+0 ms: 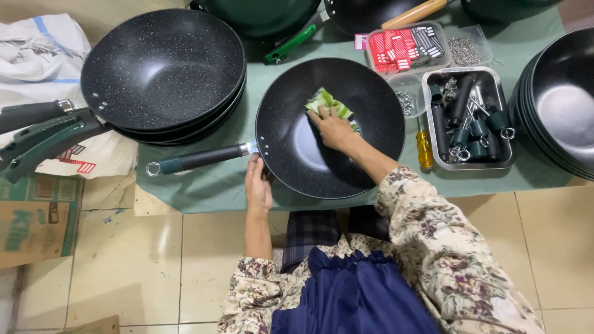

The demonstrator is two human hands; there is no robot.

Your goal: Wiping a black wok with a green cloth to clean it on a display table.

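Green cloth covers the worktop (204, 185), which stands over a pale tiled floor (130, 260). Biggest on it is a stack of black speckled woks (162, 68) at my left, their dark green handles (43, 133) sticking out past the edge, over a white sack (37, 55) and a cardboard box (34, 219). Another stack of dark bowls-shaped pans (560, 99) sits at the far right edge.

Right in front of me lies a single black wok (331, 127), flat on the cloth, its handle (198, 159) pointing to my left. My left hand (258, 185) rests at the wok's near rim, just beside where the handle joins; the fingers lie loosely on the edge, and I cannot tell whether the grip is closed around anything. My right hand (334, 128) is inside the wok, palm down, its grip pressed onto a crumpled green and white cloth (328, 102) against the far inner wall.

Right of the wok stands a metal tray (433, 158) holding dark handle parts and screws. Behind it is a clear box (405, 46) with red and black pieces. A small yellow-handled screwdriver (424, 148) lies between wok and tray.
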